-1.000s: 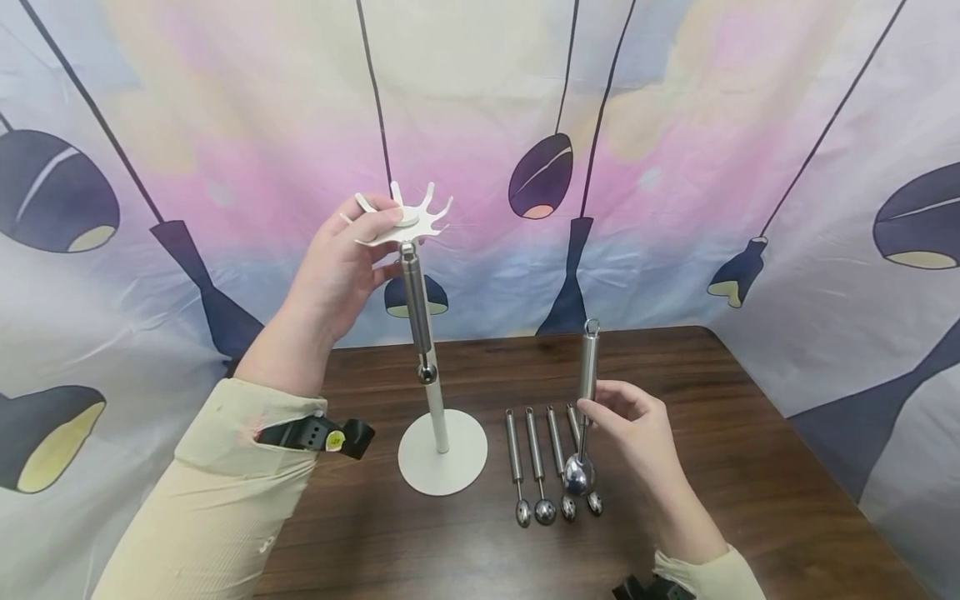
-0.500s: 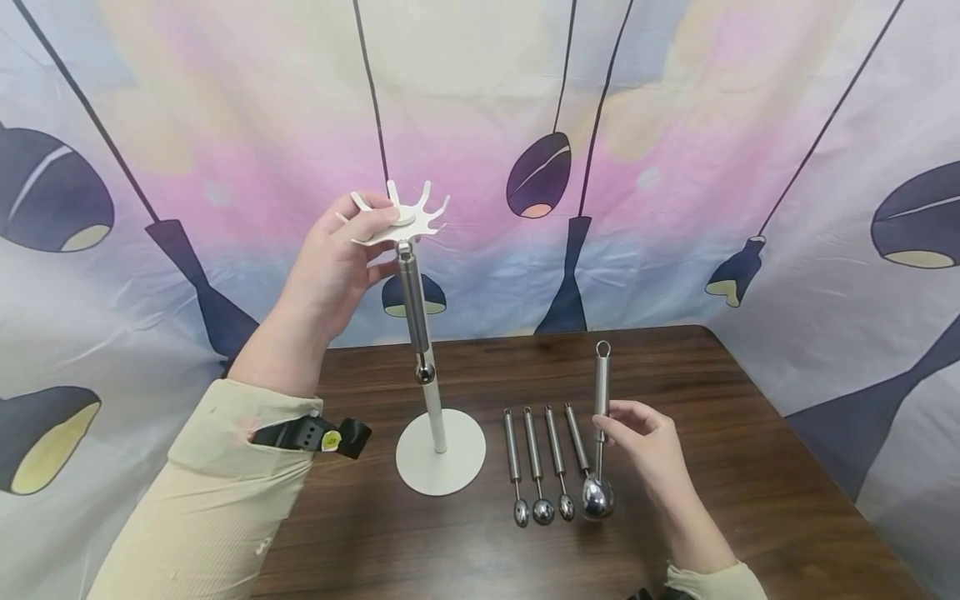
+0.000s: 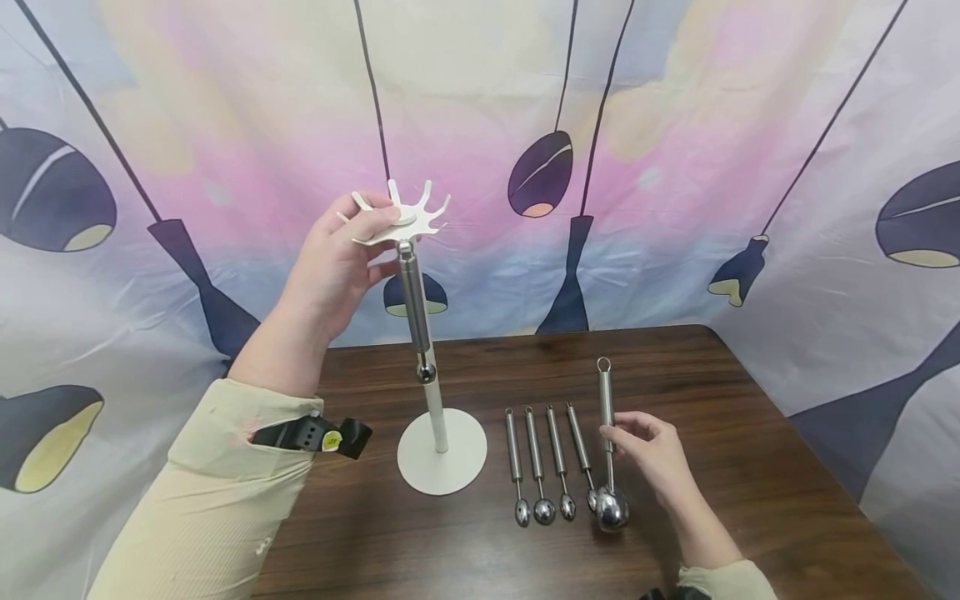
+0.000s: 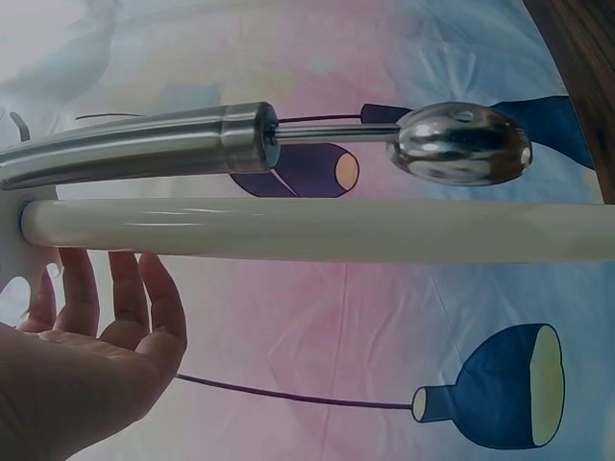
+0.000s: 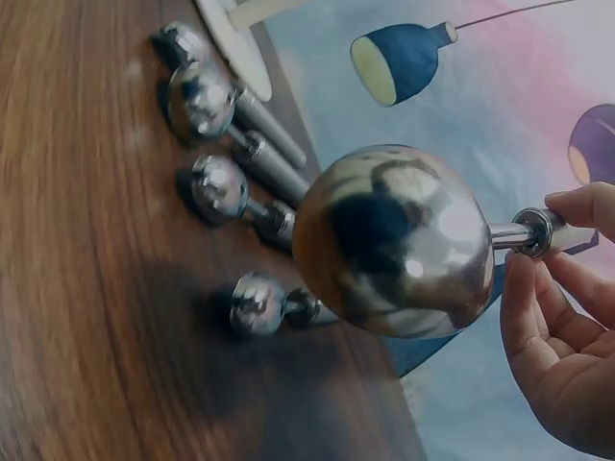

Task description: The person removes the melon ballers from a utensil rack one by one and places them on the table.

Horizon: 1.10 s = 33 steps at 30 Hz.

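Observation:
My left hand (image 3: 318,267) grips the hooked top (image 3: 411,218) of a white utensil stand, thumb above and fingers beneath. One steel melon baller (image 3: 415,300) hangs by its handle from a hook, head downward alongside the pole (image 4: 317,230). In my right hand (image 3: 656,454) a melon baller with a large round head (image 3: 612,510) is pinched by the handle, ring upward. From the right wrist view, thumb and fingertips close on the handle's lower end, and the big shiny head (image 5: 394,240) hides part of the smaller ones behind it.
Several smaller melon ballers (image 3: 537,467) lie in a row on the dark wooden table (image 3: 480,558), heads toward the near edge. Left of them stands the round white base (image 3: 420,471). A patterned cloth (image 3: 480,125) hangs behind the table.
My right hand has moved to the right and lower, carrying the large melon baller past the end of the row. My left hand keeps its grip on the stand.

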Available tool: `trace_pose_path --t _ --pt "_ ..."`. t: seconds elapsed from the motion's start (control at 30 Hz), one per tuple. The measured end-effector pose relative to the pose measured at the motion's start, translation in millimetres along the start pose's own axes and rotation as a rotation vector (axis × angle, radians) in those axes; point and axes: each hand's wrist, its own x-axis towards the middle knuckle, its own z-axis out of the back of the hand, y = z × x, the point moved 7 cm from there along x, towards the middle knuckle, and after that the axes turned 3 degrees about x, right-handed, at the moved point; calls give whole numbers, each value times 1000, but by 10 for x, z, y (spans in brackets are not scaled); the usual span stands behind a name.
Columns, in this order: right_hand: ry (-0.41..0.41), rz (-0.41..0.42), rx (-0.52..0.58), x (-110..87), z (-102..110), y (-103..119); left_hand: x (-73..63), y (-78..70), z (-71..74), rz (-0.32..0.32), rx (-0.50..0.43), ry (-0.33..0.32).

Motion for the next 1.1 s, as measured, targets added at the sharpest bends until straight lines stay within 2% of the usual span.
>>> trace_pose_path --t 0.33,0.77,0.93,1.1 --pt "34 -46 -144 158 71 -188 0 -23 17 -19 -43 -47" --pt "91 -47 -273 359 109 -344 -10 -84 33 -59 62 -33" --pt "124 -38 -285 414 77 -383 -16 -91 46 -65 79 -36" --pt "155 -67 -304 453 42 -463 -24 -93 46 -63 99 -35"
